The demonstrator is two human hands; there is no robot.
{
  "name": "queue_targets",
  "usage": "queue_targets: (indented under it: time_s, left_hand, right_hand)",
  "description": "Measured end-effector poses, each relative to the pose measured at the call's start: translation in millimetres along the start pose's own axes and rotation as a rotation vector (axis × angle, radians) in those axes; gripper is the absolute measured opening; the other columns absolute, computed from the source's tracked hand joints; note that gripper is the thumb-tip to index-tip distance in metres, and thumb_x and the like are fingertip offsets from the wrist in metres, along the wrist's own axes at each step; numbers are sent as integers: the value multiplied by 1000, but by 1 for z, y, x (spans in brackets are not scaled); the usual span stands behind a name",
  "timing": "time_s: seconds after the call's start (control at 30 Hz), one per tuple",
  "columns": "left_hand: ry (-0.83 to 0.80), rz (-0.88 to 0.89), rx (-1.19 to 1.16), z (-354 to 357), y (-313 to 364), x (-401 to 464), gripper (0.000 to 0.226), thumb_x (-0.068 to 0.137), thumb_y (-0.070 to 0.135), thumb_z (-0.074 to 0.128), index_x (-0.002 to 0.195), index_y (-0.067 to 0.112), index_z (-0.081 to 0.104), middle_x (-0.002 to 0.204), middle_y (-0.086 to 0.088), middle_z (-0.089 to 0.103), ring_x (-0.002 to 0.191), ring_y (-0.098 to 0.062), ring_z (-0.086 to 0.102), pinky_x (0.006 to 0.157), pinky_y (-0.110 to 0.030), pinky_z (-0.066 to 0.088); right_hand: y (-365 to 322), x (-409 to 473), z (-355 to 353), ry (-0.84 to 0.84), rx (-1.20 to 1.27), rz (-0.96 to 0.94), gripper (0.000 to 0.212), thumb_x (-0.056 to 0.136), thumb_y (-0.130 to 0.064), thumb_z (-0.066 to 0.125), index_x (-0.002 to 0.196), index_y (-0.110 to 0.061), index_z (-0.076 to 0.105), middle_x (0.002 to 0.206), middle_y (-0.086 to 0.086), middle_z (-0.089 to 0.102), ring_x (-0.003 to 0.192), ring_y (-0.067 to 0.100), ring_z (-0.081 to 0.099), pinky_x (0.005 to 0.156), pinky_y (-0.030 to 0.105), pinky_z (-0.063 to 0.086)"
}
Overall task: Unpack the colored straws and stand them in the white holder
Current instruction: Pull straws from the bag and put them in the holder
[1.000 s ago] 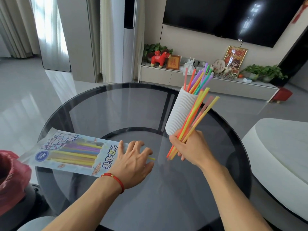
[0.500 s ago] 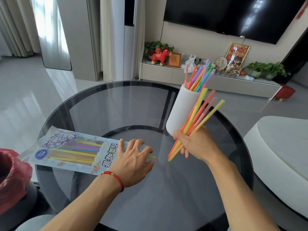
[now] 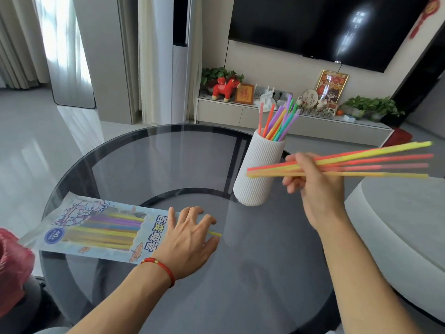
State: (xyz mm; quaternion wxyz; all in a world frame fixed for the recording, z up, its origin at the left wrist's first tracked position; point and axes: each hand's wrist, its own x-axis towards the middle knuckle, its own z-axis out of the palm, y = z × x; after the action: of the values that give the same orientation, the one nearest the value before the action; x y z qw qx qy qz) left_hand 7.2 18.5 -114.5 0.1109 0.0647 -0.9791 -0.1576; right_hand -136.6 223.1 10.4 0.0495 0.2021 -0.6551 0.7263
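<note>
Right hand (image 3: 315,182) was raised above the table (image 3: 149,160), fingers curled round a bundle (image 3: 375,162) of yellow, orange and pink straws. Grip sat near the bundle's left end. The short ends poked out past the fingers toward the holder (image 3: 258,169); the long ends fanned out to the right of the fingers, lying about level and blurred. The bundle's short tips overlapped the holder's side in view; contact could not be told.

Holder stood on the glass, just left of the right fingers, tilted in the wide lens. Straws in it (image 3: 279,119) leaned rightward out of the rim: pink, orange, yellow, purple, green, blue.

Left hand (image 3: 187,239) lay flat, fingers spread and nearly straight, pressing the near end of the packet (image 3: 91,230). The packet stretched away to the left of those fingers, flat on the glass, purple and yellow straws showing through it. One yellow straw tip (image 3: 215,234) stuck out just past the fingertips, on the right. Red cord (image 3: 161,267) on the left wrist.

Red bag (image 3: 13,259) at the far left edge, beyond the packet.
</note>
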Motion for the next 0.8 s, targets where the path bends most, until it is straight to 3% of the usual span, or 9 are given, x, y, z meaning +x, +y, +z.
queue_targets:
  time_s: [0.1, 0.23, 0.4, 0.5, 0.6, 0.7, 0.8]
  left_hand:
    - [8, -7, -9, -1, -1, 1, 41, 96, 54, 38, 128, 32, 49, 141, -2, 42, 135, -24, 34, 119, -59, 9]
    - [-13, -13, 15, 0, -1, 1, 43, 96, 58, 33, 129, 35, 47, 142, -1, 40, 137, -23, 31, 119, -57, 12]
    - [-36, -23, 30, -1, 1, 2, 44, 95, 59, 30, 129, 36, 45, 145, -1, 38, 138, -24, 29, 119, -57, 11]
    - [-48, -27, 36, -2, 2, 2, 44, 96, 59, 31, 130, 36, 45, 146, -2, 38, 139, -24, 28, 120, -58, 9]
    - [-62, -31, 35, -3, 3, 2, 43, 96, 58, 32, 130, 35, 45, 146, -2, 37, 140, -25, 28, 120, -59, 7]
    - [-66, -33, 46, -4, 4, 1, 43, 96, 58, 31, 130, 35, 45, 147, -2, 37, 140, -24, 27, 120, -58, 8]
    - [-70, -31, 55, -5, 5, 1, 42, 97, 58, 31, 130, 36, 43, 147, -1, 36, 140, -24, 26, 120, -56, 8]
  right_hand:
    - [-25, 31, -2, 190, 150, -44, 26, 96, -14, 65, 72, -14, 75, 62, -1, 74, 46, 16, 65, 41, 23, 48]
    - [-39, 67, -2, 299, 65, -49, 19, 93, -8, 64, 75, -8, 69, 53, -1, 69, 42, 15, 64, 40, 22, 48]
    - [-39, 93, 10, 245, -243, -32, 14, 88, -13, 65, 82, -4, 73, 55, 9, 73, 42, 19, 68, 41, 24, 53]
    - [-36, 102, 21, 180, -453, -43, 27, 83, -21, 64, 92, 3, 71, 58, 12, 74, 44, 25, 73, 45, 31, 59]
    - [-37, 102, 32, 56, -666, 0, 29, 80, -31, 68, 81, -2, 75, 59, 13, 76, 48, 27, 75, 56, 40, 66]
    - [-42, 99, 35, -2, -713, 23, 32, 81, -42, 74, 74, -11, 76, 59, 10, 77, 48, 26, 75, 56, 37, 64]
    - [-48, 95, 32, 88, -661, -63, 33, 83, -48, 76, 86, -15, 73, 64, 5, 77, 44, 20, 71, 44, 27, 53]
